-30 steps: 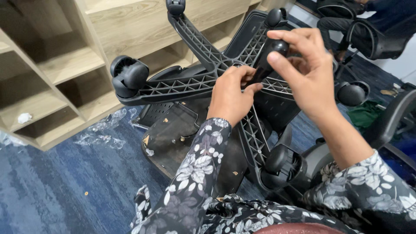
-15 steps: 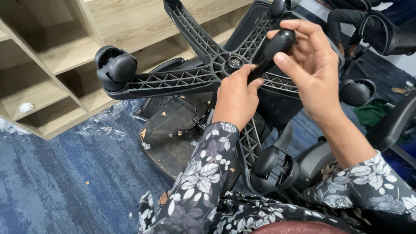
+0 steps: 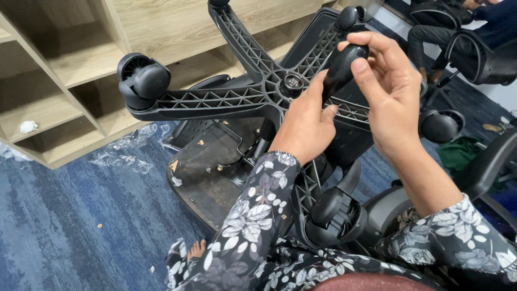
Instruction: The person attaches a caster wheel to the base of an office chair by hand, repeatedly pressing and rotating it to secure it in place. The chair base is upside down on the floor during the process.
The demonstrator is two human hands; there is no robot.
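left hand — raised, back to camera, fingers curled in a grip | right hand — higher, thumb and fingers closed, wrist bent | both forearms in floral sleeves

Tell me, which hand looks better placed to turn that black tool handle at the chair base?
Probably the right hand: its fingers wrap the black handle's top. The left hand only steadies it lower down.

A single head-worn view is provided. The scene is looked down on steeply from above and behind the left hand and right hand, at close range. Both forearms enter from the lower edge. Beyond the hands, wooden shelving is faced.
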